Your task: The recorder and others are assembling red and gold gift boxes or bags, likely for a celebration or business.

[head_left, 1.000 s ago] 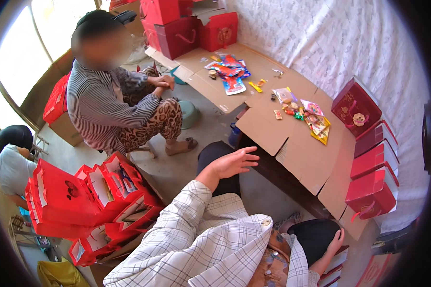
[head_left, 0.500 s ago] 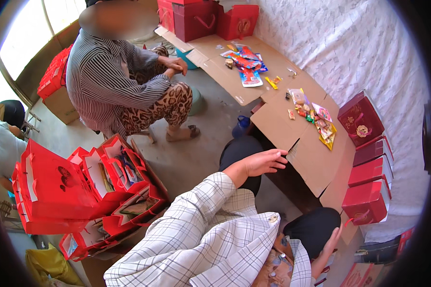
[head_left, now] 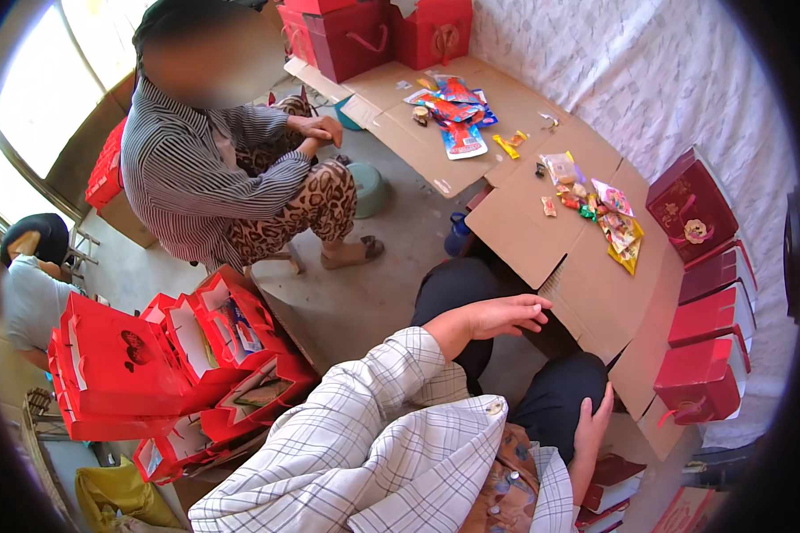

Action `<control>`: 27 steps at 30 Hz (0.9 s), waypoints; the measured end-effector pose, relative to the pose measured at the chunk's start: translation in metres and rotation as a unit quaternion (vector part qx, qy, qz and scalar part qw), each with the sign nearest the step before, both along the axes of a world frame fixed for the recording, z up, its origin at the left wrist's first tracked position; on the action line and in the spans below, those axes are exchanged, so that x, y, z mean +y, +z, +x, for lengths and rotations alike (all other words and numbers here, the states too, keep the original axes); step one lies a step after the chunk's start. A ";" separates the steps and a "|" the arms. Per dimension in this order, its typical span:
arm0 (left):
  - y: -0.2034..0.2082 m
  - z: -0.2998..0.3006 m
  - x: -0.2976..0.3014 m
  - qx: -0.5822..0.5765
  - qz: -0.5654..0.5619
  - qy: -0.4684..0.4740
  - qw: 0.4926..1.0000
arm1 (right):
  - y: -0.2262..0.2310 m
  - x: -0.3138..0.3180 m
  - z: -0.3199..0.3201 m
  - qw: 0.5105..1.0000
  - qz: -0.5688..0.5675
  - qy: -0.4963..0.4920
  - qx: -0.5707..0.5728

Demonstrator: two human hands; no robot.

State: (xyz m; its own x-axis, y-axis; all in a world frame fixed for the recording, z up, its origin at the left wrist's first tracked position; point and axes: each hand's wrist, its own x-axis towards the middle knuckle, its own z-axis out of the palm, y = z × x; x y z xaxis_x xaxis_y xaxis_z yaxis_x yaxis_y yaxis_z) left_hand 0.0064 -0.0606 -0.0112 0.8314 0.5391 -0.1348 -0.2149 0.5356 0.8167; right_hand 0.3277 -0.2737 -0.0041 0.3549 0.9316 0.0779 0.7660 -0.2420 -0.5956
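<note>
My left hand (head_left: 505, 316) hovers over my knees near the front edge of the cardboard-covered table (head_left: 524, 233). Its fingers are stretched out, holding nothing. At the outer side of my right knee (head_left: 560, 400) rests my right hand (head_left: 591, 428), fingers extended and empty. Wrapped sweets (head_left: 588, 197) and snack packets (head_left: 624, 238) lie loosely on the cardboard beyond my hands. A second pile, of red and blue packets (head_left: 462, 115), sits farther off to the left, with a few yellow-wrapped pieces (head_left: 507, 146) beside it.
Maroon gift boxes (head_left: 700, 382) line the table's right side; more boxes (head_left: 356, 40) stand at its far end. Red gift bags (head_left: 124, 360), several filled, crowd my left. A person in a striped shirt (head_left: 196, 169) sits across, hands together. A blue jug (head_left: 458, 233) stands by the table.
The whole view has shifted a little. My right hand now lies more along the side of my knee. My left hand stays outstretched; the sweets and packets have not been moved.
</note>
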 end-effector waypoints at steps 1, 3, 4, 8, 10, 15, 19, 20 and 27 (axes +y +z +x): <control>0.000 -0.002 0.000 0.007 0.007 -0.004 1.000 | -0.001 0.002 -0.003 1.000 -0.014 -0.003 0.006; 0.000 -0.006 -0.002 0.005 0.003 -0.004 1.000 | -0.004 0.006 -0.011 0.999 -0.027 0.025 -0.008; -0.001 -0.008 -0.003 0.002 0.001 -0.004 1.000 | -0.006 0.008 -0.016 0.998 -0.046 0.039 -0.021; 0.001 -0.016 -0.006 0.002 0.008 -0.008 1.000 | -0.015 0.017 -0.038 0.986 -0.127 0.098 -0.053; 0.001 -0.019 -0.007 0.002 0.009 0.006 1.000 | -0.018 0.023 -0.046 0.985 -0.112 0.113 -0.068; -0.003 -0.028 -0.009 -0.041 -0.028 0.019 0.999 | -0.011 0.040 -0.048 0.984 -0.070 0.134 -0.095; -0.007 -0.024 -0.012 -0.088 -0.065 0.010 0.994 | -0.006 0.049 -0.051 0.984 -0.056 0.131 -0.107; -0.007 -0.020 -0.012 -0.093 -0.064 0.012 0.994 | -0.005 0.050 -0.050 0.983 -0.047 0.139 -0.111; -0.005 0.005 -0.006 -0.047 -0.043 -0.026 0.998 | -0.004 0.048 -0.040 0.990 -0.004 0.110 -0.084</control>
State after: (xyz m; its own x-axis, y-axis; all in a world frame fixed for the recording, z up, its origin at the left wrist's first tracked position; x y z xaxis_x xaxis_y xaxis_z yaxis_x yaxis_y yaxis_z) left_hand 0.0118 -0.0667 -0.0158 0.8693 0.4844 -0.0985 -0.2582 0.6148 0.7452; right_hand 0.2873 -0.2258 -0.0081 0.1254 0.9858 0.1113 0.8892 -0.0619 -0.4533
